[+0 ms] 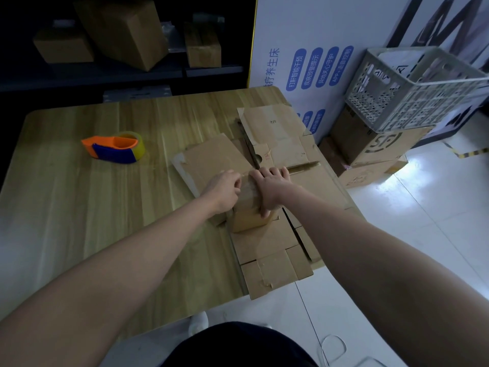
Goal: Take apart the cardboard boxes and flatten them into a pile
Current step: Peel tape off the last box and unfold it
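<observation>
Left hand (225, 189) and right hand (270, 186) clasp a small box (250, 221) on flattened cardboard (270, 245) at the table's (79, 194) right edge. Far right, an "SF" carton (381, 147) sits under a grey crate (412, 102). A tape dispenser (113, 148) lies to the left.

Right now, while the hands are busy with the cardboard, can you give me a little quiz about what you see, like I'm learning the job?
1. True or false: the tape dispenser lies on top of the flattened cardboard pile.
2. What do the left hand and the right hand both touch? A) the tape dispenser B) the small box C) nothing at all
3. Fill in: the tape dispenser is orange and ____.

Key: 1 false, it lies on the table, left of the pile. 2 B. 3 blue.
</observation>
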The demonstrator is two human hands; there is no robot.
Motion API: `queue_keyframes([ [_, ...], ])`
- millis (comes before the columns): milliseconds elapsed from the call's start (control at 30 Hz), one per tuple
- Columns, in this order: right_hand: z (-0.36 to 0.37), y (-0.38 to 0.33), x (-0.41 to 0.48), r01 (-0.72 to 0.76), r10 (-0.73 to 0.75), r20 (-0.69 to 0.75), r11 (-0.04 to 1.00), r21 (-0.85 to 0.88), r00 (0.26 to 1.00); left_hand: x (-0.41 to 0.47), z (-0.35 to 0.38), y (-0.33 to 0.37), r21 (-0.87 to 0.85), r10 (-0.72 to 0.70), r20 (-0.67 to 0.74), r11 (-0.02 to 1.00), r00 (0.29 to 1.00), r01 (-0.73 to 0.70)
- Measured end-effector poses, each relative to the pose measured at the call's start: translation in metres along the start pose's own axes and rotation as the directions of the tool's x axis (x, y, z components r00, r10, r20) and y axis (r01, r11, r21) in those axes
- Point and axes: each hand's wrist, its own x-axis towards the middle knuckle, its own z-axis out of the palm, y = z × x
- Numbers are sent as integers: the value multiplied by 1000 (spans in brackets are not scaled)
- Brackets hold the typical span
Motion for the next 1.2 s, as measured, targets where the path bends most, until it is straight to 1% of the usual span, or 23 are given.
queue_keyframes([
  [67, -2, 2, 1, 10, -10, -7, 1000, 22, 1000, -2, 2, -12, -231, 21, 9, 973, 1000, -18],
  [100, -2, 3, 1, 13, -13, -8, 999, 29, 1000, -5, 3, -18, -400, -1, 9, 917, 1000, 4],
  [133, -2, 4, 1, 13, -13, -9, 999, 38, 1000, -10, 4, -21, -583, -32, 23, 811, 999, 40],
  [167, -2, 5, 0, 11, -11, -14, 999, 49, 1000, -14, 5, -23, -753, -67, 55, 653, 996, 85],
  [200, -2, 6, 0, 9, -8, -18, 998, 61, 1000, -17, 7, -24, -874, -100, 105, 465, 989, 140],
  [233, -1, 7, 0, 7, -5, -22, 997, 74, 1000, -18, 8, -24, -940, -136, 156, 284, 978, 190],
  [300, -2, 8, 0, 4, -2, -24, 996, 93, 1000, -16, 6, -24, -969, -222, 238, 8, 945, 246],
  [367, -3, 12, 1, -3, 5, -21, 993, 117, 1000, -15, 3, -29, -951, -318, 297, -187, 900, 248],
  [433, -7, 21, -1, -13, 18, -30, 985, 169, 999, -15, -1, -36, -940, -383, 302, -270, 873, 207],
  [533, -16, 42, -7, -69, 75, -10, 953, 294, 997, -11, -12, -41, -934, -385, 255, -335, 887, 123],
  [567, -19, 48, -8, -84, 89, 1, 935, 345, 996, -9, -18, -39, -940, -372, 231, -325, 899, 107],
  [600, -21, 53, -9, -95, 99, 9, 917, 388, 995, -5, -22, -35, -961, -368, 199, -254, 908, 108],
  [633, -23, 56, -10, -101, 106, 13, 900, 424, 994, -1, -25, -30, -987, -381, 157, -101, 911, 128],
  [667, -25, 59, -11, -106, 114, 12, 880, 463, 993, 2, -26, -25, -980, -403, 100, 119, 910, 160],
  [700, -26, 61, -12, -111, 124, 8, 856, 505, 992, 6, -25, -22, -925, -410, 35, 332, 911, 185],
  [733, -26, 62, -14, -116, 137, 2, 830, 545, 991, 8, -23, -17, -854, -382, -6, 483, 924, 194],
  [767, -24, 62, -15, -117, 147, -5, 812, 572, 989, 9, -22, -13, -791, -338, -11, 579, 941, 198],
  [833, -17, 61, -18, -118, 157, -13, 794, 597, 988, 12, -18, -8, -668, -275, -1, 716, 962, 203],
  [867, -12, 60, -19, -117, 156, -11, 781, 614, 988, 13, -14, -8, -591, -267, -30, 782, 963, 198],
  [933, 1, 57, -22, -117, 157, 0, 736, 667, 988, 17, -9, -9, -473, -278, -129, 861, 952, 187],
  [1033, 15, 57, -24, -148, 179, 29, 699, 700, 983, 19, -3, -11, -414, -267, -176, 893, 948, 175],
  [1133, 9, 60, -23, -175, 182, 60, 720, 671, 981, 16, 1, -6, -334, -215, -227, 933, 950, 131],
  [1200, -11, 61, -27, -128, 148, 22, 761, 636, 989, 16, 4, -1, -272, -174, -279, 957, 944, 96],
])
